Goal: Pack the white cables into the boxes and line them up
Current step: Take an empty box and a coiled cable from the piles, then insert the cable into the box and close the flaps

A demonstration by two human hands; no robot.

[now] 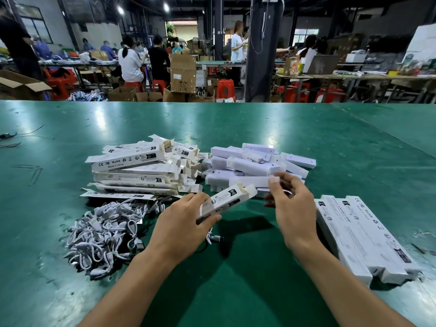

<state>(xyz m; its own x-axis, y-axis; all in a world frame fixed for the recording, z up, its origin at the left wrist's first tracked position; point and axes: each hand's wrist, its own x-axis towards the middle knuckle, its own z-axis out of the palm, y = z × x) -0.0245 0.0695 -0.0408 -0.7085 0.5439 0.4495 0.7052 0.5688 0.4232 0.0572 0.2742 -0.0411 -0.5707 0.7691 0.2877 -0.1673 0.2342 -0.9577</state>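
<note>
Over the green bench (236,128), my left hand (179,227) grips an open white cardboard box (226,200); my right hand (295,208) pinches a white bar (250,181).

Tangled white cables (103,234) heaped left, open-ended box (226,201) held tilted, closed boxes (363,237) side by side right

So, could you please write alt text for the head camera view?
A person's left hand holds an open white box above a green table; the right hand is at a pile of plain white boxes. Printed boxes and white cables lie left, a lined-up row right.
</note>
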